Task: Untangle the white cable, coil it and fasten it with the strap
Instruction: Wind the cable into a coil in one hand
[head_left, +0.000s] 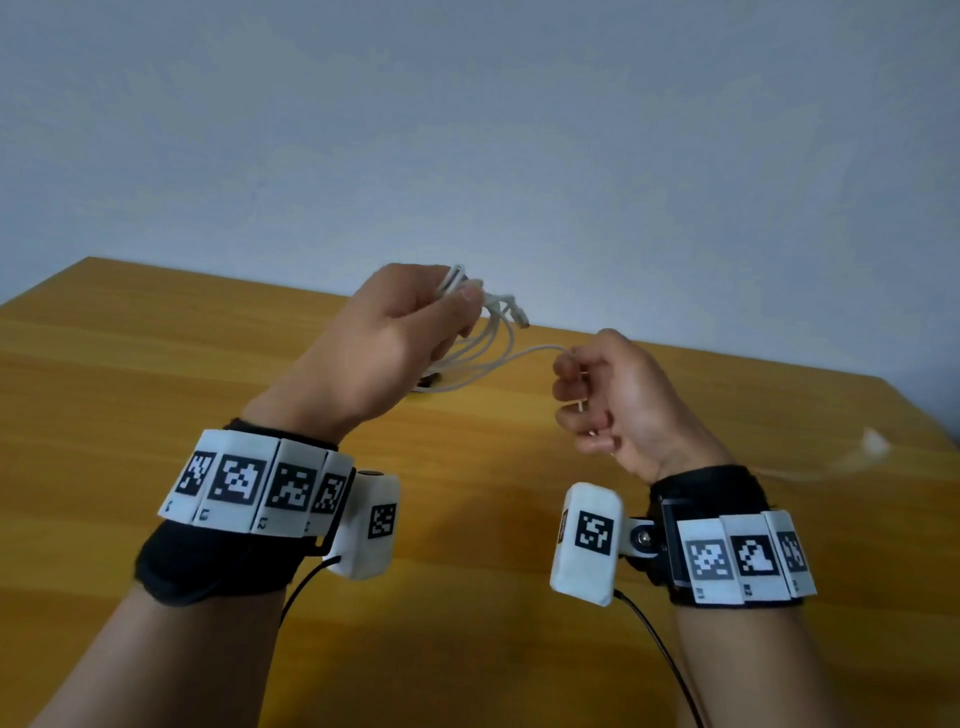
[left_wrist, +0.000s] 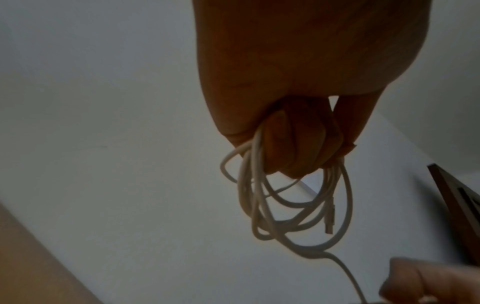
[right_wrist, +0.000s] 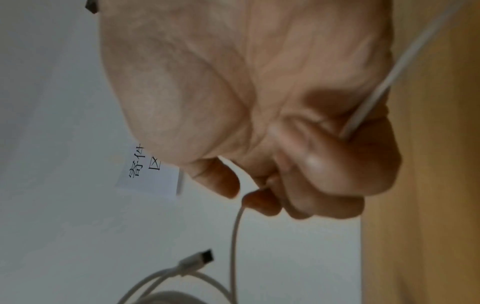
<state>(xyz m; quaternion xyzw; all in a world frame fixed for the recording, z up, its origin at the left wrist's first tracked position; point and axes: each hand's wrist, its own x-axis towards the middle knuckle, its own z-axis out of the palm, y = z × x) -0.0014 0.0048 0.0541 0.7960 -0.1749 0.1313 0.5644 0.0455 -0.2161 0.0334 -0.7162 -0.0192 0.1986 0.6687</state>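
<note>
My left hand (head_left: 415, 322) is raised above the wooden table (head_left: 156, 364) and grips several loose loops of the white cable (head_left: 493, 348). In the left wrist view the loops (left_wrist: 285, 205) hang from the curled fingers (left_wrist: 298, 144), with one plug (left_wrist: 329, 224) among them. One strand runs right to my right hand (head_left: 587, 400), whose curled fingers hold it (right_wrist: 235, 236). The cable leaves that fist on the far side (right_wrist: 376, 98), and its free end (head_left: 872, 447) is blurred in the air. A small dark piece, possibly the strap (head_left: 428, 383), lies on the table, partly hidden behind the left hand.
A plain pale wall (head_left: 519, 130) stands behind the table's far edge. A white paper sign (right_wrist: 153, 174) with printed characters shows in the right wrist view. A dark frame (left_wrist: 457, 205) shows at the right of the left wrist view. Thin black leads (head_left: 660, 649) hang from the wrist cameras.
</note>
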